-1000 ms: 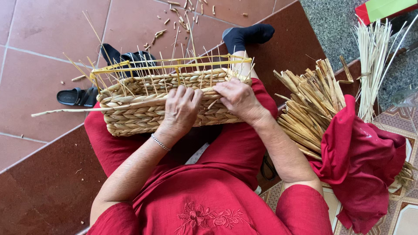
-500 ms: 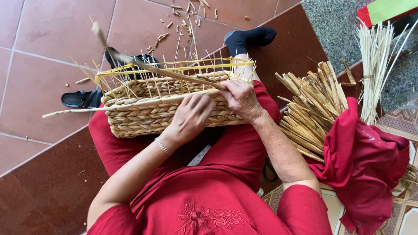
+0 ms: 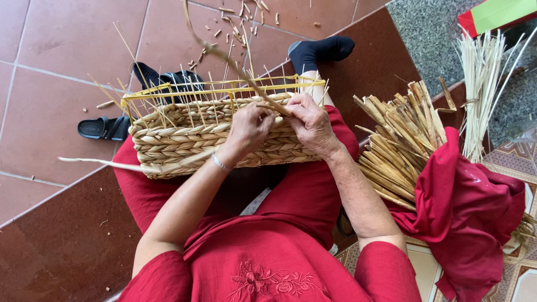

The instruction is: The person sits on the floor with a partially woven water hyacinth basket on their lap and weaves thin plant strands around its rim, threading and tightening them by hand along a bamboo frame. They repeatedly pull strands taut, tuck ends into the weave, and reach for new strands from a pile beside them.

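Two hands meet at the top edge of a half-woven straw basket (image 3: 212, 140) that rests on the person's lap. The right hand (image 3: 313, 123) pinches a long flat straw strand (image 3: 224, 53), fingers closed around it where it crosses the yellow wire frame (image 3: 224, 89); the strand arcs up and away from the grip. Just beside it, the left hand (image 3: 249, 127) presses on the woven rim, fingers curled, a thin bracelet (image 3: 220, 163) at its wrist. Right of the hands, a bundle of cut straw (image 3: 400, 140) lies in a red cloth (image 3: 470, 212). Beyond the basket, a black sandal (image 3: 103, 127) sits on the tiled floor (image 3: 56, 56).
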